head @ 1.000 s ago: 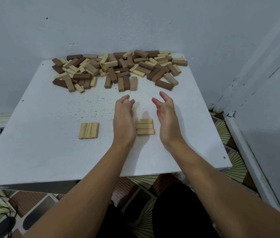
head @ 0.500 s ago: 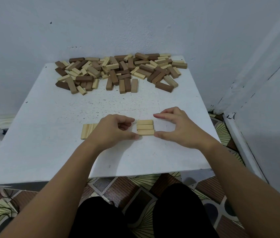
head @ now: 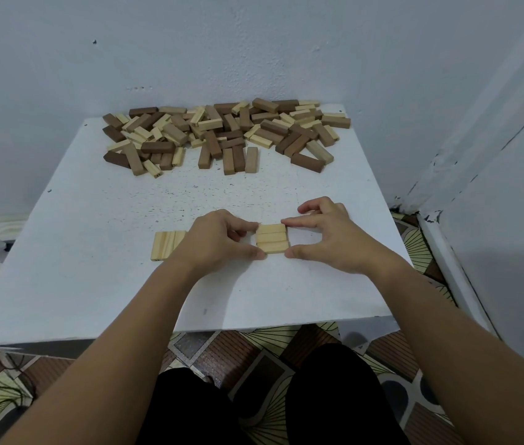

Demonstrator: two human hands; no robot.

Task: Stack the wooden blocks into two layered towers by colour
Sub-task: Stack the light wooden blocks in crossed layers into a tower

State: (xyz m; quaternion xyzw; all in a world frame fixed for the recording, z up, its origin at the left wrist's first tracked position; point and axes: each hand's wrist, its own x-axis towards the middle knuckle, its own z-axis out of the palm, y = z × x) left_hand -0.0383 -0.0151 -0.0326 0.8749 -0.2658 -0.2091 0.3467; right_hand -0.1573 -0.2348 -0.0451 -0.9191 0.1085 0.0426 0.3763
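Three pale blocks (head: pixel 271 238) lie side by side near the middle of the table (head: pixel 93 284), pinched at their ends between left hand (head: pixel 218 240) and right hand (head: pixel 328 234); mixed block pile (head: pixel 222 133) lies far.

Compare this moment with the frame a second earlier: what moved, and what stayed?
Both hands came down from hovering open: left hand and right hand now pinch the ends of the three-block light layer. The other light layer and the mixed pile stayed put.
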